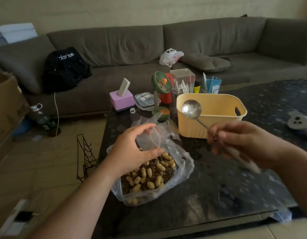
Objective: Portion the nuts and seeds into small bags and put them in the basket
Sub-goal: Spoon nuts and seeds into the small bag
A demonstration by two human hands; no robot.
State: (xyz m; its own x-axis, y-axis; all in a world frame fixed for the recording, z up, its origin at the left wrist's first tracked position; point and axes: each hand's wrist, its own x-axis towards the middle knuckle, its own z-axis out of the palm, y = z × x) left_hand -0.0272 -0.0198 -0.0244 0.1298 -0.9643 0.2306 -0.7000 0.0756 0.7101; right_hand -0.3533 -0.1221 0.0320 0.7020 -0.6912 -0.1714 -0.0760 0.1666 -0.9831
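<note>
A large clear plastic bag (181, 171) lies open on the dark table, filled with peanuts in shell and sunflower seeds (149, 176). My left hand (132, 149) hovers over it, pinching a small clear zip bag with a red seal line (156, 137). My right hand (235, 140) grips the handle of a metal spoon (191, 108), its empty bowl raised in front of the yellow plastic basket (211, 116). The basket stands behind the nut bag, to the right. More small clear bags (149, 120) lie behind my left hand.
Behind the basket stand a green desk fan (160, 83), a pink tissue box (121, 99), a clear container (183, 81) and a flat plastic box (146, 100). A white controller (299, 121) lies at the right. A black wire rack (85, 157) stands on the floor by the table's left edge.
</note>
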